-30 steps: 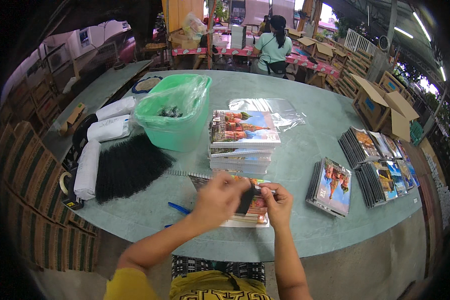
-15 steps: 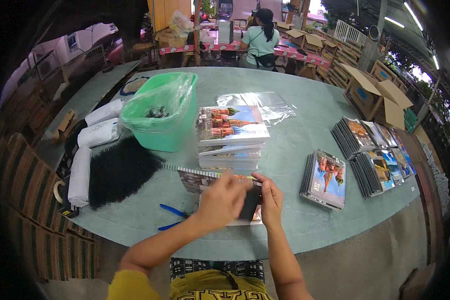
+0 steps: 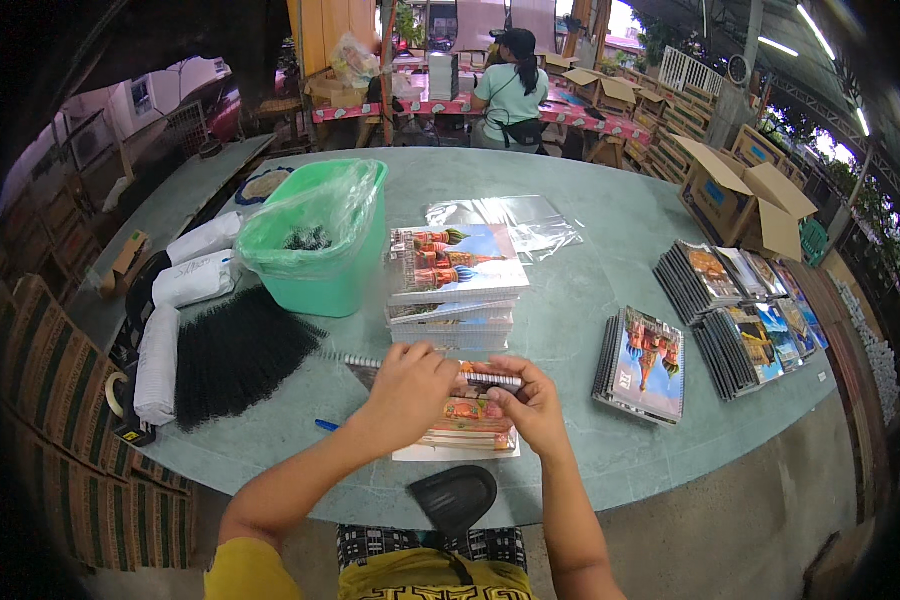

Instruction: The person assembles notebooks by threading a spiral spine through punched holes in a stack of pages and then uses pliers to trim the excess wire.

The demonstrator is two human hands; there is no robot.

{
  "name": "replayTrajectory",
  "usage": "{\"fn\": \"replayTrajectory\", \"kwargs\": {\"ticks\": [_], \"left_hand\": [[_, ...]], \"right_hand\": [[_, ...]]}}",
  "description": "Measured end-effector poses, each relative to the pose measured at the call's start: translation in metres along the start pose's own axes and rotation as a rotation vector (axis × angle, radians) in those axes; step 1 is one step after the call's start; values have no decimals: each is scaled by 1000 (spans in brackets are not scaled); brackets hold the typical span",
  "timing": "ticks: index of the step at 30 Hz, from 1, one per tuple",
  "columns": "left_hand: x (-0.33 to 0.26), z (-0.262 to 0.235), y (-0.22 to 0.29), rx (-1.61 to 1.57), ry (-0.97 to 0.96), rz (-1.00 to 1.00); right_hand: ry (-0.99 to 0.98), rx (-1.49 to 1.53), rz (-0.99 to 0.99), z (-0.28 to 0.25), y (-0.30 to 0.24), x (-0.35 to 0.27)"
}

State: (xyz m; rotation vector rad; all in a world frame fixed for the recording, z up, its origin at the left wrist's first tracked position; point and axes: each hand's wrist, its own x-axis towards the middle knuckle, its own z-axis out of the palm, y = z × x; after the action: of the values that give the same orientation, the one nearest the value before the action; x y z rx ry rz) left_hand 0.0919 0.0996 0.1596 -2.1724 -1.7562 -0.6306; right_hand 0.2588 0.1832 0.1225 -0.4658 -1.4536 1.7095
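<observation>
A spiral-bound notebook (image 3: 364, 373) is held spine up between my hands, with the thin coil sticking out past its left end. My left hand (image 3: 410, 392) is closed over the middle of the spine, its fingertips partly hidden. At the right end, my right hand (image 3: 535, 408) pinches the notebook between thumb and fingers. Below them lies a stack of printed sheets or notebooks (image 3: 470, 440). A blue handle (image 3: 326, 425), seemingly of pliers, shows beside my left forearm. At the table's near edge is a black rounded object (image 3: 455, 497) whose kind I cannot make out.
Beyond my hands stands a notebook stack (image 3: 457, 265), with clear plastic sleeves (image 3: 550, 225) behind. Left are a green bin (image 3: 315, 270) lined with plastic, black bristly strands (image 3: 235, 350) and white wrapped rolls (image 3: 157, 365). Right are notebook piles (image 3: 645, 365) and an open carton (image 3: 745, 190).
My left hand has shifted left and settled on the spine. The notebook now shows mostly its coil edge. The black object has come down to the table's near edge.
</observation>
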Motion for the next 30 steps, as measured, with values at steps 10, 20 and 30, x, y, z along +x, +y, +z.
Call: {"fn": "replayTrajectory", "kwargs": {"ticks": [10, 20, 30], "left_hand": [[12, 3, 4, -8, -99, 61], [22, 3, 10, -101, -148, 48], [37, 35, 30, -406, -33, 147]], "right_hand": [[37, -338, -65, -13, 14, -8], [223, -479, -124, -14, 13, -12], [269, -630, -121, -26, 20, -17]]}}
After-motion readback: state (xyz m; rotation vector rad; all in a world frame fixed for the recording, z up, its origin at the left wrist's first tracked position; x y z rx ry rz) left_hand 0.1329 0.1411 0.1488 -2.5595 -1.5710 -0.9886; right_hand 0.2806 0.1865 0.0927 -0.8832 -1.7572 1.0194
